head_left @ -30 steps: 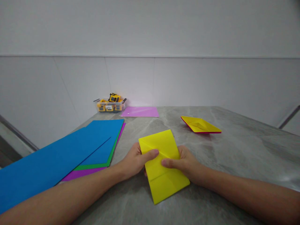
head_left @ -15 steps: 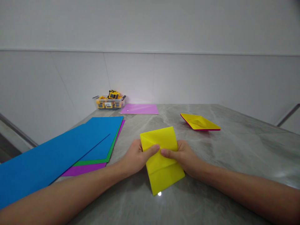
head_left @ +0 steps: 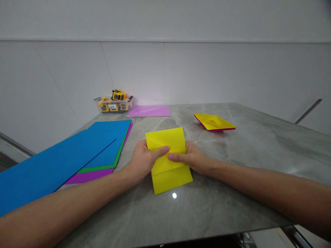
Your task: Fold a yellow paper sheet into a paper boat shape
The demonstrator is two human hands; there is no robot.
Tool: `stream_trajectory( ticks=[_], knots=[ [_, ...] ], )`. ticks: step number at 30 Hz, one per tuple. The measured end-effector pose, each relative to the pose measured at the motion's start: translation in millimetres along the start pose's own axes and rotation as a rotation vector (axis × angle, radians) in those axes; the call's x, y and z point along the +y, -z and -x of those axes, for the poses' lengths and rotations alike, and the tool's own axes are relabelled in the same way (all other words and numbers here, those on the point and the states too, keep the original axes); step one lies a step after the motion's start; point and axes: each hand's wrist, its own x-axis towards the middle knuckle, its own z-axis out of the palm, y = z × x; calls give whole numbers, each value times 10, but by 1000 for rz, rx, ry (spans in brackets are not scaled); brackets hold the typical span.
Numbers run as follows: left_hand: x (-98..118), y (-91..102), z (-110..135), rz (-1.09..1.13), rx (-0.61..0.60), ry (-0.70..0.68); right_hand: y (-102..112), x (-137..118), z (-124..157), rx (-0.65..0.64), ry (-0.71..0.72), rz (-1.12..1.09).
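A folded yellow paper point(head_left: 168, 172) is held upright-tilted over the grey marble table point(head_left: 232, 172), its lower edge near the tabletop. My left hand point(head_left: 142, 160) grips its left side, thumb pressed across the front. My right hand point(head_left: 192, 158) grips the right side, thumb meeting the left thumb at the paper's middle. Both hands are closed on the sheet.
Large blue sheets point(head_left: 64, 158) lie stacked over green and purple ones at the left. A pink sheet point(head_left: 150, 111) and a clear box of yellow toy vehicles point(head_left: 113, 103) sit at the back by the wall. A folded yellow-and-red paper boat point(head_left: 213, 122) rests at the back right.
My thumbs have slid together toward the paper's middle, and the paper looks shorter and more gathered. The camera has tilted down, so the table's near edge shows.
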Motion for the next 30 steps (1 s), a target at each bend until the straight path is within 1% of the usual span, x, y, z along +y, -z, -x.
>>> stream_trajectory(
  ticks=[5,11,16,20,26,30],
  knots=[
    [-7,10,-15,-5,4,-31,18,-21,-7,22,9,35],
    [-22,38,-29,27,53,-68,80,-14,-47,-98,-80,27],
    [-30,58,-26,22,53,-99,79,-31,-51,-119,-40,12],
    [-26,69,-27,2,78,-84,126,-19,-53,-213,-40,98],
    [-13,67,-38,-6,87,-93,151,14,-54,-151,-15,126],
    [-2,92,-54,8,82,-64,175,-18,-43,-235,-67,202]
  ],
)
